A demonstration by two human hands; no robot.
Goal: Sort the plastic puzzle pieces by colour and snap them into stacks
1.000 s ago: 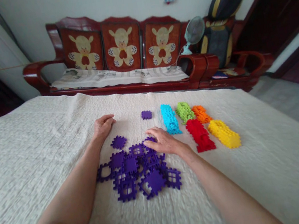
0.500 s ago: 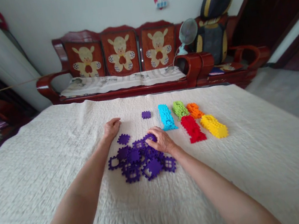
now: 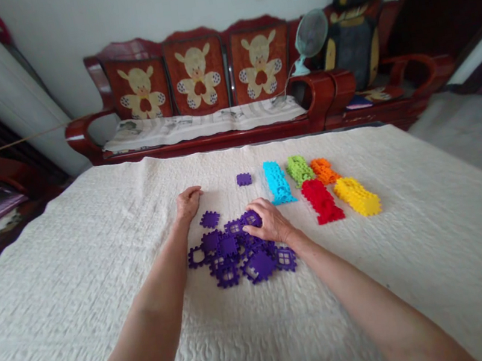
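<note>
My right hand is on the upper right of a heap of purple interlocking plastic tiles. Its thumb and fingers close on the edges of a purple window tile. Farther left, my left hand rests on the quilted cover with its fingers curled together, and nothing shows in it. Just below that hand a solid purple tile lies apart from the heap. Another purple tile lies alone beyond the heap. Several tiles in the heap have window or round openings, and they overlap.
Right of the heap lie tile stacks in blue, green, orange, red and yellow. A pale quilted cover lies under everything. Behind stand a wooden sofa and a fan.
The whole scene has shifted slightly to the right as the camera turned. Both hands keep nearly the same places relative to the purple tiles.
</note>
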